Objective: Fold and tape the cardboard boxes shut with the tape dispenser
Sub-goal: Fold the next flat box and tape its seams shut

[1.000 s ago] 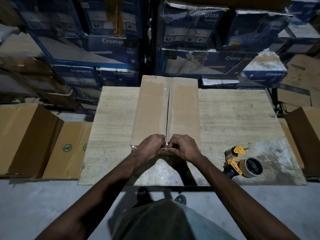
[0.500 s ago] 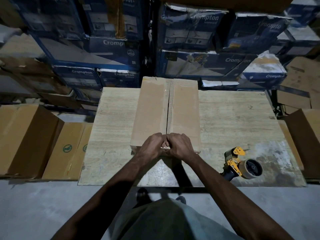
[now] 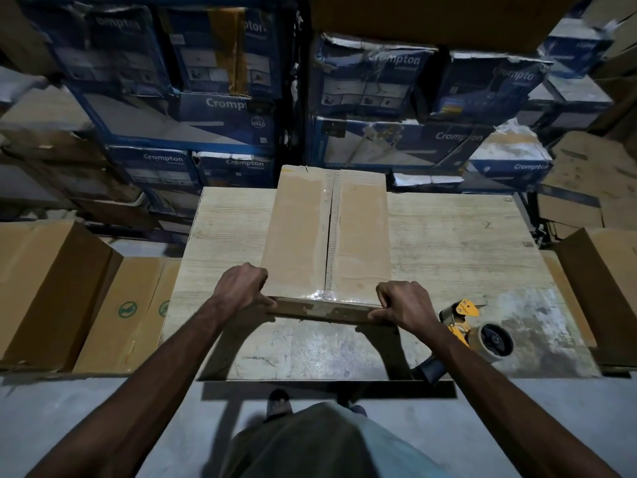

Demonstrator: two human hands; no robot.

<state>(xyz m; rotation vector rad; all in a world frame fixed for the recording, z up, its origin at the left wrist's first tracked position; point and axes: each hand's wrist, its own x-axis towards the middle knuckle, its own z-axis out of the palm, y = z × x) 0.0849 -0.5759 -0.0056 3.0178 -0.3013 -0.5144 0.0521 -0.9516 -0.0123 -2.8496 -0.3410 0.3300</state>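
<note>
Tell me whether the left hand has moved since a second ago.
Yes. The left hand slid left along the box's near edge, from the middle seam to the left corner, judged against the table.

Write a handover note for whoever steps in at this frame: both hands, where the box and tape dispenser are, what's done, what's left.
Left hand: grips the near left corner of the cardboard box.
Right hand: grips its near right corner.
The box lies on the table with its top flaps folded shut.
The tape dispenser lies on the table just right of the right hand, not held.
Done: glossy tape covers the centre seam at the near edge.
Left: the box's other faces are hidden, so check them. Whether the brown boxes beside the table are sealed can't be told.
</note>
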